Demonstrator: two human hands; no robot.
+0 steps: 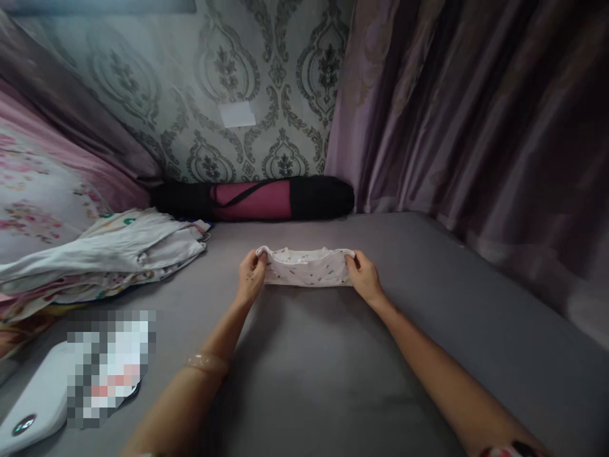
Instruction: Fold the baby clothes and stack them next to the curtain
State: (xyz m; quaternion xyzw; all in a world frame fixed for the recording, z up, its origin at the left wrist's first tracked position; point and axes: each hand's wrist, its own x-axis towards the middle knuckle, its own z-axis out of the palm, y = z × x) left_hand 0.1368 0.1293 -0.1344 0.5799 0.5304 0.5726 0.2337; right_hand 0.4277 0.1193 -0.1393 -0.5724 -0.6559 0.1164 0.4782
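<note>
A small white garment (308, 271) with a scattered dark print is stretched sideways between my two hands, just over the grey bed sheet (304, 374). Its exact kind cannot be made out. My left hand (252, 274) pinches the garment's upper left corner, thumb on the near side. At the upper right corner my right hand (365, 276) grips it in the same way. The top edge sags a little in the middle, and the lower edge runs nearly straight. A clear bangle (207, 363) circles my left forearm.
Rumpled white clothes (157, 244) lie in a pile at the left. Nearer, a white device (40, 393) rests beside a blurred-out item (117, 368). A black and pink long bag (257, 200) lies along the patterned wall (280, 82). Purple curtains (419, 108) hang at the right.
</note>
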